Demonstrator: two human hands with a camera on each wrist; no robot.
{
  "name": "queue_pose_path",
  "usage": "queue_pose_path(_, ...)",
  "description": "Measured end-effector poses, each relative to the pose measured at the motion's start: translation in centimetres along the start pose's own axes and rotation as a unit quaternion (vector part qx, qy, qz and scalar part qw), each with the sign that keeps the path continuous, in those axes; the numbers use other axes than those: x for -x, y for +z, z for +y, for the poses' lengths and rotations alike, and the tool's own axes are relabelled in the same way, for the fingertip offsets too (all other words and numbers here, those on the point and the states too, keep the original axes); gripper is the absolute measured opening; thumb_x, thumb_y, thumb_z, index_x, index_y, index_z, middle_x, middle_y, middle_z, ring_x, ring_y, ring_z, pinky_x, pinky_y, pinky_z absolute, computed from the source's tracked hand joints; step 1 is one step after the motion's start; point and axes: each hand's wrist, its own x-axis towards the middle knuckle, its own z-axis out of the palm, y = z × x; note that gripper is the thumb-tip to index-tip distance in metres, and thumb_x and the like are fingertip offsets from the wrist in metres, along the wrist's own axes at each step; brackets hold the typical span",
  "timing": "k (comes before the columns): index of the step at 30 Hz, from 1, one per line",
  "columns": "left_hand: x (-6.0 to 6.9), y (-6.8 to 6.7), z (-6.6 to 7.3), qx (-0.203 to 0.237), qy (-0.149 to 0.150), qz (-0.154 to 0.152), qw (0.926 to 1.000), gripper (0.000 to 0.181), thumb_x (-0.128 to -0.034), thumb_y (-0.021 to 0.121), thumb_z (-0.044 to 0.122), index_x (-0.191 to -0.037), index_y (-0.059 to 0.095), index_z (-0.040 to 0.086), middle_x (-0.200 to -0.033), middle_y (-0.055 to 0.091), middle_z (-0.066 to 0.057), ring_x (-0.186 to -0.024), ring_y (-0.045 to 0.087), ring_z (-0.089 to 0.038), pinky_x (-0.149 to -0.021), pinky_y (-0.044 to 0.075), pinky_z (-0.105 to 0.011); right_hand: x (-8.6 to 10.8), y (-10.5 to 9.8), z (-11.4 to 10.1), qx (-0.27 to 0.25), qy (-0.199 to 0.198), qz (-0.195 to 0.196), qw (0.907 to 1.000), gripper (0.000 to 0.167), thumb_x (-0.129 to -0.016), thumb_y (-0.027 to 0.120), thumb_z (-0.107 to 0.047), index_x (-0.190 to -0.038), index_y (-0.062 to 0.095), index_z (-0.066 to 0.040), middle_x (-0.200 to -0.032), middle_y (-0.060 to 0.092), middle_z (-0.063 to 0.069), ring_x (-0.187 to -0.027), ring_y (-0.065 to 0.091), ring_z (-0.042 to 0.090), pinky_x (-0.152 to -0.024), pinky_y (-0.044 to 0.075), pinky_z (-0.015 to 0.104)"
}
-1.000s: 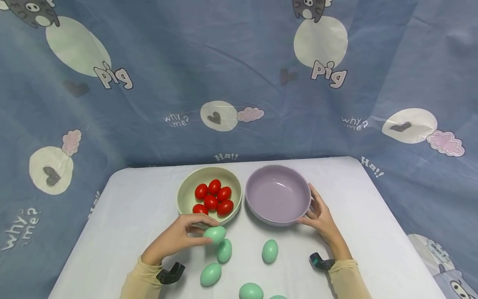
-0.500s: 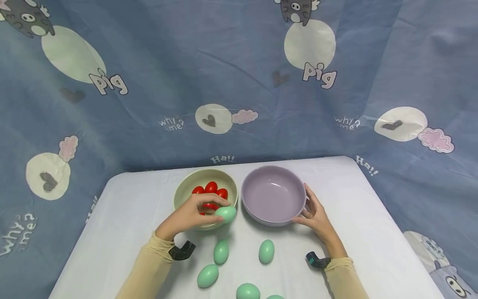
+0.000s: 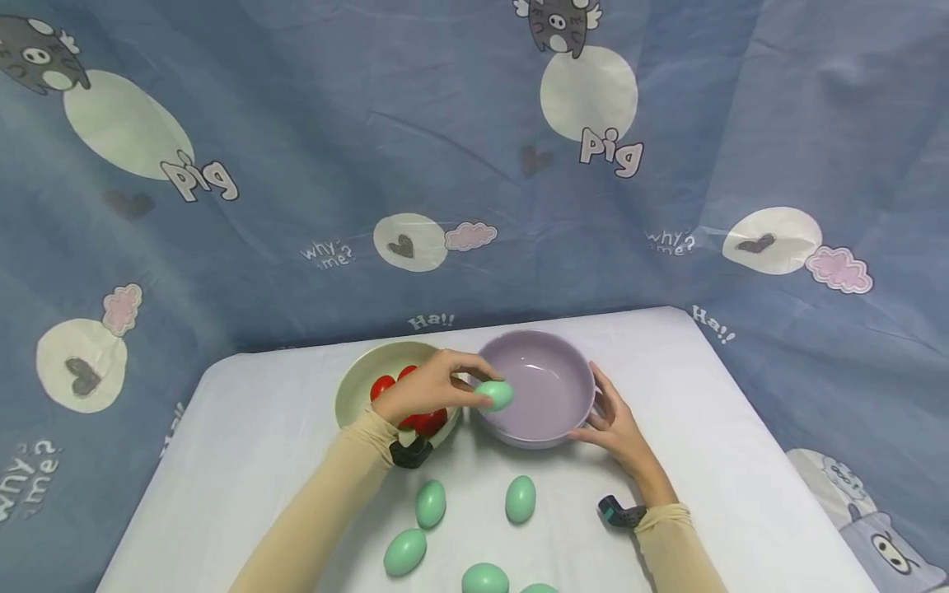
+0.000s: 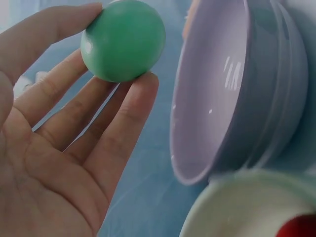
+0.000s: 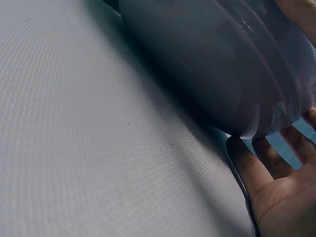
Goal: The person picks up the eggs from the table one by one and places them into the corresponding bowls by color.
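Observation:
Between thumb and fingertips, my left hand (image 3: 437,385) (image 4: 74,113) pinches a green egg (image 3: 495,395) (image 4: 123,40) over the left edge of the purple bowl (image 3: 535,395) (image 4: 212,94). That bowl's inside looks bare. On its right side, my right hand (image 3: 621,432) (image 5: 284,187) holds the outer wall, thumb toward the front and fingertips spread along the purple bowl (image 5: 197,59). My left wrist and hand partly cover the light green bowl (image 3: 352,391) (image 4: 212,207), which contains several red egg-shaped pieces (image 3: 381,385) (image 4: 298,228).
Several green eggs lie on the white table in front of the bowls: one nearer the middle (image 3: 521,499), two to the left (image 3: 431,504) (image 3: 405,552), others at the bottom edge (image 3: 485,579) (image 3: 539,589). A patterned blue cloth (image 3: 474,165) hangs behind the table (image 3: 245,445).
My left hand has carried the green egg up and rightward, from in front of the light green bowl to the purple bowl. The right hand keeps its hold; the head view has shifted slightly.

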Motion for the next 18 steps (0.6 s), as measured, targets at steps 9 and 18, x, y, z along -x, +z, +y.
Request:
queue_pose_path(9,-5.8,1.7,0.1,-0.057,-0.001,-0.059,0.9966,0.028,-0.0879,0.083,0.016,-0.116,0.076,0.014,-0.117,0.076,-0.002,-0.11,0.07,-0.016,-0.101,0.059,-0.035,-0.1,0.0,0.1,-0.013,-0.001,-0.008,0.9999,0.119,-0.076,0.088,0.0,-0.167,0.015,-0.021,-0.174,0.013,0.013,-0.156,0.022,0.047,-0.112,0.042,0.017)
queue_pose_path(18,-10.3,3.5,0.2,-0.129,0.003,-0.097,0.9868,0.026,-0.0886,0.082,0.02,-0.113,0.077,0.013,-0.114,0.078,-0.002,-0.106,0.073,-0.014,-0.099,0.058,-0.03,-0.1,0.0,0.1,-0.023,-0.002,-0.017,0.9996,0.118,-0.078,0.087,0.0,-0.167,0.013,-0.022,-0.175,0.01,0.009,-0.157,0.02,0.046,-0.113,0.043,0.017)
